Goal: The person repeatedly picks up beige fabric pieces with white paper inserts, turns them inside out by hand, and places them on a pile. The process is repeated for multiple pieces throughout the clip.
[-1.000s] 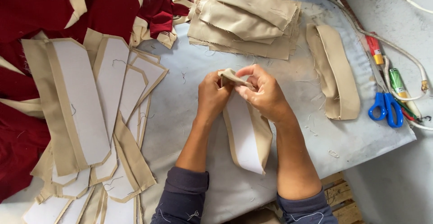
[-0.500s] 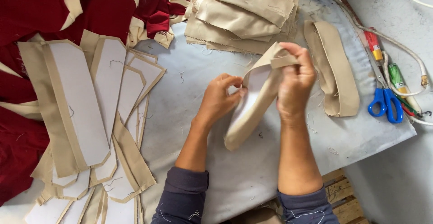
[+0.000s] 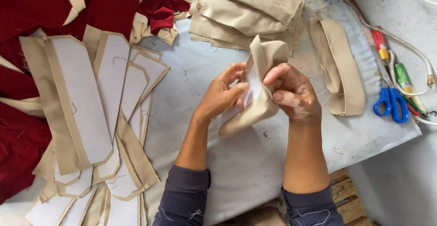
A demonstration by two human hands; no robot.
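Note:
Both my hands hold one beige fabric piece with a white lining (image 3: 257,89) above the grey padded table (image 3: 246,162). My left hand (image 3: 223,94) has its fingers pushed into the open side of the piece, against the white lining. My right hand (image 3: 291,91) pinches the outer beige layer from the right, thumb on top. The upper end of the piece stands up, bunched, and its lower end hangs toward the table.
Several flat beige pieces with white interlining (image 3: 86,112) lie fanned out at the left. Dark red cloth (image 3: 27,7) fills the far left. A stack of beige cloth (image 3: 246,12) sits at the back, finished beige pieces (image 3: 339,66) at the right, and blue scissors (image 3: 390,103) beside pens.
The piece lay flat on the table under both hands. It has been lifted, and my left fingers have gone inside it while my right hand bunches the upper end.

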